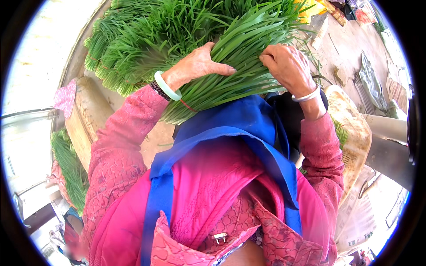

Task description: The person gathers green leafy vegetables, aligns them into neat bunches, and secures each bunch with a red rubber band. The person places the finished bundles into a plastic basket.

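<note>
A bundle of long green leaves, apparently garlic chives (239, 50), lies slanting across my lap, its pale cut ends towards the lower left. A red tie (188, 105) goes round it near those ends. My left hand (199, 63) grips the bundle from the left, thumb across the top and the other fingers partly hidden. At the bundle's right side, my right hand (286, 66) has its fingers curled, thumb and forefinger pinched at the leaf edges. The blue apron (229, 116) lies beneath the bundle.
More tied chive bundles (133, 53) are heaped ahead and to the left. A wooden log or block (88, 106) stands at my left, with other chives (68, 166) behind it. On the right are a plastic basket (352, 133), crumpled plastic (372, 83) and a yellow bag (311, 10).
</note>
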The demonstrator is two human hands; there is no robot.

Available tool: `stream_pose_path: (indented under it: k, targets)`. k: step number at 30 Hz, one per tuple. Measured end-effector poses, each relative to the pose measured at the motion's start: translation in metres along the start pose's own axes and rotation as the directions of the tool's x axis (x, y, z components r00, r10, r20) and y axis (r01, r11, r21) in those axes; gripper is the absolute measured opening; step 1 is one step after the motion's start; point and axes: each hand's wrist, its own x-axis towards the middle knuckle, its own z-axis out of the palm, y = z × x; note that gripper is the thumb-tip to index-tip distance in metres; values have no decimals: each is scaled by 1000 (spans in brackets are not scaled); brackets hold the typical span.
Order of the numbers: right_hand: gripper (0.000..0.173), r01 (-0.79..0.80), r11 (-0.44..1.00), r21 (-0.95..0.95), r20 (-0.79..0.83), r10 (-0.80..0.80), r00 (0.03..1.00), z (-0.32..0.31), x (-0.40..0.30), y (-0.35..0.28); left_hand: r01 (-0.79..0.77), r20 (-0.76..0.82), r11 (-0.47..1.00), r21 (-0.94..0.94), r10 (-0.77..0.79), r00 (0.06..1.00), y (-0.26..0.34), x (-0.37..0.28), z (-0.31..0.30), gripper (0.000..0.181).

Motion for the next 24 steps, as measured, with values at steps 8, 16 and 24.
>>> stream_pose_path:
  k: [8, 16, 24]
  targets:
    - [22, -23, 997, 76, 1, 23, 1000, 18, 12, -5, 13, 10, 1000, 12, -13, 1000, 0, -1, -1, 83]
    - [22, -239, 840, -488, -81, 229, 970, 20, 11, 70, 50, 28, 993, -106, -47, 998, 15, -9, -2, 68]
    - [35, 243, 939, -242, -330, -315, 890, -28, -27, -13, 35, -63, 942, -333, -59, 996, 15, -15, -9, 43]
